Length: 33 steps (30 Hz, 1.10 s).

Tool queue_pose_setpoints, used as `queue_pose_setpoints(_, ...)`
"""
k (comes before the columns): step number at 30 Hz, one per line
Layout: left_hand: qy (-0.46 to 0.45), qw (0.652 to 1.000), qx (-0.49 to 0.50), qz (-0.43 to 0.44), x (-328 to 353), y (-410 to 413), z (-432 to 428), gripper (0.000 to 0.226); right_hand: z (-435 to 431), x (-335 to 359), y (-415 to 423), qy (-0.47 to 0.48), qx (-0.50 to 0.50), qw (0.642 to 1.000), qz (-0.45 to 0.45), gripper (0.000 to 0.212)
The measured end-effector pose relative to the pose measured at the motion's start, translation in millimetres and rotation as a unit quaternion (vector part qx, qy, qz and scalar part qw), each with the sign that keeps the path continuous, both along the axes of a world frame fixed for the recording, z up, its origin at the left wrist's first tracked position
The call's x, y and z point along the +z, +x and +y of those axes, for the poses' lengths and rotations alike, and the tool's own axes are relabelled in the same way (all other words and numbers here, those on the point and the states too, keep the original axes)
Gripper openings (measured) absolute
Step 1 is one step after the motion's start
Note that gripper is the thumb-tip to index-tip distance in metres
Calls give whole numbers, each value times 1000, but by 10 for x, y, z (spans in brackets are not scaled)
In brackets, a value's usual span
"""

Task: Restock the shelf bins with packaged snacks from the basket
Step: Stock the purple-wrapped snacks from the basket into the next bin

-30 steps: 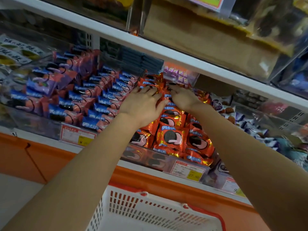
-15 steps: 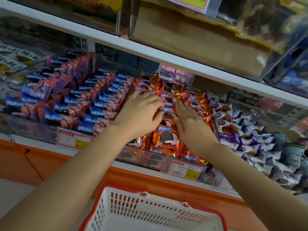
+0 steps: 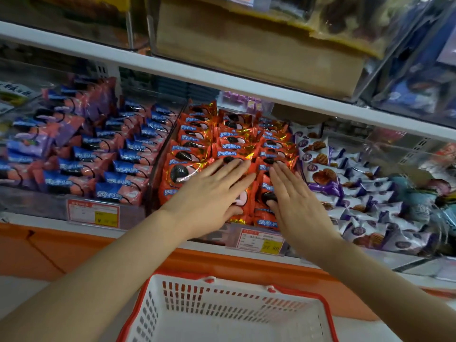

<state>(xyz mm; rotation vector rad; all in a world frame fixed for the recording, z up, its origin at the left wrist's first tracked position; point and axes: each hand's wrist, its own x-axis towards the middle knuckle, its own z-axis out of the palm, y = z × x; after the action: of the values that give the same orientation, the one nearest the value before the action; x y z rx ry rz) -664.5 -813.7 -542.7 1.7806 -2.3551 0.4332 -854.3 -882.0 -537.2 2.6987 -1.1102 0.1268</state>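
Note:
The middle shelf bin holds several red and gold foil snack packs (image 3: 197, 141) in rows, each printed with a dark round cookie. My left hand (image 3: 212, 196) lies flat with straight fingers on the front packs of that bin. My right hand (image 3: 296, 201) lies flat beside it on the right-hand row, fingers straight. Neither hand grips a pack. Below the shelf stands the white basket (image 3: 158, 307) with a red rim; the part of its inside that shows holds nothing.
Blue and pink snack packs (image 3: 128, 166) fill the bin to the left, purple and white packs (image 3: 365, 193) the bin to the right. Price tags (image 3: 261, 243) hang on the clear bin fronts. A white shelf board (image 3: 222, 80) runs just above the bins.
Both hands have slid from the back of the red pack bin toward its front, flattening onto the front rows. The view has tilted down and more of the basket shows.

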Motion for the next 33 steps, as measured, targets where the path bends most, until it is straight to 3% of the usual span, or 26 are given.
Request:
queue_pose_setpoints(4, 4, 998, 1, -60, 18, 38, -19, 69, -84, 50, 49, -25, 24, 999, 10, 68)
queue_pose_setpoints(7, 25, 1000, 13, -12, 141, 29, -16, 71, -126, 224, 63, 72, 34, 987, -136, 67)
queue_pose_setpoints(10, 27, 999, 31, 29, 250, -45, -92, 80, -290, 453, 134, 190, -5, 939, -287, 55)
queue_pose_setpoints(15, -4, 995, 35, 91, 265, -315, -182, 59, -320, 496, -85, 187, -23, 948, -258, 34)
queue_pose_setpoints(18, -24, 990, 70, 118, 194, -342, -214, 46, -198, 430, -240, 180, 2, 960, -214, 37)
queue_pose_setpoints(23, -55, 979, 72, 184, 163, -360, -267, 24, -127, 400, -267, 57, 3, 993, -104, 41)
queue_pose_setpoints(25, -70, 975, 83, 195, 168, -386, -281, 20, -141, 385, -287, 53, -1, 994, -100, 39)
queue_pose_setpoints(29, -92, 979, 128, 131, 164, -411, -332, 32, -226, 337, -297, 31, -4, 988, -150, 28)
queue_pose_setpoints(33, -65, 983, 169, 34, 177, -435, -401, 36, -197, 348, -212, -35, -41, 996, -66, 27)
